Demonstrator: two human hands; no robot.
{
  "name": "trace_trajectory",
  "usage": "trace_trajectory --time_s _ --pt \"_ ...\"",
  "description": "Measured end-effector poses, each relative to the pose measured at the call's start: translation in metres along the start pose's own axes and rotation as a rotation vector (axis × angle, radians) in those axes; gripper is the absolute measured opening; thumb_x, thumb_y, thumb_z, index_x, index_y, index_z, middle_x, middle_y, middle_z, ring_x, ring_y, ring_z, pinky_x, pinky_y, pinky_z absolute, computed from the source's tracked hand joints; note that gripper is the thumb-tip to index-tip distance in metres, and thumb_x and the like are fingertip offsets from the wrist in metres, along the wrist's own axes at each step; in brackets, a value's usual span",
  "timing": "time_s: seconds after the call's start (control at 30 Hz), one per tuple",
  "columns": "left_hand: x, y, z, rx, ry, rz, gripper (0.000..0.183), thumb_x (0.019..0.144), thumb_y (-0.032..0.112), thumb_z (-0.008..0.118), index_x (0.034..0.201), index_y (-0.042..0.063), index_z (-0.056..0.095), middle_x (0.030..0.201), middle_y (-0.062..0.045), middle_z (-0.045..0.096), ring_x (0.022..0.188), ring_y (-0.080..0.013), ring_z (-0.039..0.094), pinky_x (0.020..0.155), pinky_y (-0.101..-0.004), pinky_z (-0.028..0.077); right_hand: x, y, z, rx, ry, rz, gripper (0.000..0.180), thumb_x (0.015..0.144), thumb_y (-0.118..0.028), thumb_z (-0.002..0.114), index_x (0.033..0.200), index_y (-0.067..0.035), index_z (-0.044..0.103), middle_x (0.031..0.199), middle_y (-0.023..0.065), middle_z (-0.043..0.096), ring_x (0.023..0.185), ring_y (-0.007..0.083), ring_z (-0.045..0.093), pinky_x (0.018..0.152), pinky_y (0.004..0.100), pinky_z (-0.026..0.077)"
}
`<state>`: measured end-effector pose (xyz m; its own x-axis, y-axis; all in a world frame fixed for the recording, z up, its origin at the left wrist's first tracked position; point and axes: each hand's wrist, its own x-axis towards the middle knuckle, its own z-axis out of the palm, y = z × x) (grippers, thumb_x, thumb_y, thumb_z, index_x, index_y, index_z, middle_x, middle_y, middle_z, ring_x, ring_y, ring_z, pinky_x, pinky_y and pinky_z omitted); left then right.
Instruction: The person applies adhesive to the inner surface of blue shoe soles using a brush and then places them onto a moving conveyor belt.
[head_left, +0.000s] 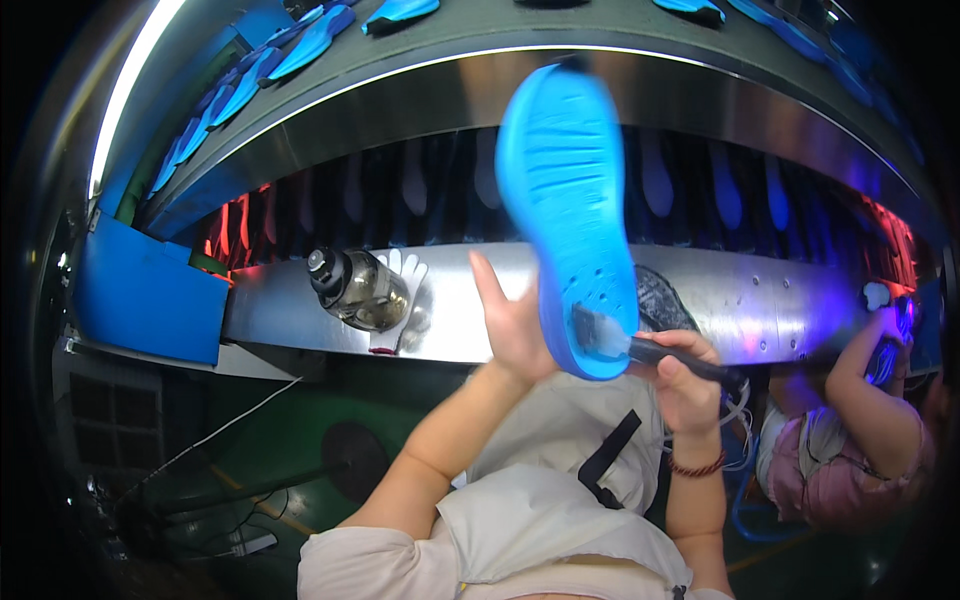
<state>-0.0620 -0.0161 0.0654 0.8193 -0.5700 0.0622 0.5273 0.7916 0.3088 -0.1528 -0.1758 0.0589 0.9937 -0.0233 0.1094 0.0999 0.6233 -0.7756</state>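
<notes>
My right hand (686, 382) grips the dark handle of a brush (600, 330), whose pale bristles lie against the heel end of a blue shoe sole (574, 187). The sole is raised upright before me, its toe end towards the upper bench. At the sole's left edge is my left hand (517, 322), thumb spread wide; its fingers pass behind the sole and are hidden. Behind the sole and brush, a dark object with a whitish worn surface (664, 300) rests on the metal worktop.
A bottle with a black cap (360, 289) lies over a white knit glove (411, 277) on the metal worktop (465, 330). Blue shoe parts (311, 49) line the green conveyor belt (465, 30) above. A co-worker (847, 442) sits at the right. A blue box (154, 292) stands left.
</notes>
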Motion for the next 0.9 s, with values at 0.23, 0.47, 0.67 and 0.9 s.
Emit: trace_trajectory --time_s 0.23,0.47,0.67,0.9 --pt "-0.007 0.013 -0.032 0.315 -0.175 -0.228 0.064 0.087 0.043 0.043 0.133 0.0 0.03 0.121 -0.016 0.049 0.107 -0.0235 0.053 0.092 -0.0357 0.042 0.005 -0.039 0.013 -0.736 -0.478 -0.074 0.026 0.069 0.007 0.065 0.094 0.003 0.064 0.091 0.0168 0.066 0.065 0.0119 0.062 0.058 0.0224 0.05" --pt "0.002 0.031 -0.019 0.337 -0.059 -0.601 0.055 0.083 0.033 0.053 0.124 -0.002 0.043 0.113 -0.017 0.055 0.099 -0.0226 0.057 0.086 -0.0345 0.046 0.011 -0.053 0.031 -0.991 -0.606 -0.043 0.021 0.07 0.001 0.068 0.091 0.002 0.064 0.092 0.0153 0.066 0.084 0.0249 0.065 0.075 0.0284 0.053" --pt "0.004 0.043 -0.015 0.514 -0.084 -0.83 0.058 0.08 0.035 0.053 0.123 -0.003 0.044 0.113 -0.019 0.055 0.095 -0.0229 0.056 0.085 -0.034 0.045 0.019 -0.065 0.024 -1.012 -0.639 -0.06 0.017 0.073 0.001 0.065 0.09 -0.002 0.066 0.092 0.0129 0.066 0.086 0.0222 0.065 0.075 0.0293 0.052" --pt "-0.009 0.063 -0.017 0.612 -0.067 -0.843 0.062 0.081 0.035 0.05 0.124 -0.008 0.042 0.118 -0.022 0.051 0.1 -0.0256 0.056 0.088 -0.033 0.043 0.029 -0.073 0.018 -1.019 -0.682 -0.076 0.019 0.072 0.0 0.066 0.092 -0.001 0.064 0.095 0.0131 0.065 0.09 0.0242 0.064 0.08 0.0319 0.051"
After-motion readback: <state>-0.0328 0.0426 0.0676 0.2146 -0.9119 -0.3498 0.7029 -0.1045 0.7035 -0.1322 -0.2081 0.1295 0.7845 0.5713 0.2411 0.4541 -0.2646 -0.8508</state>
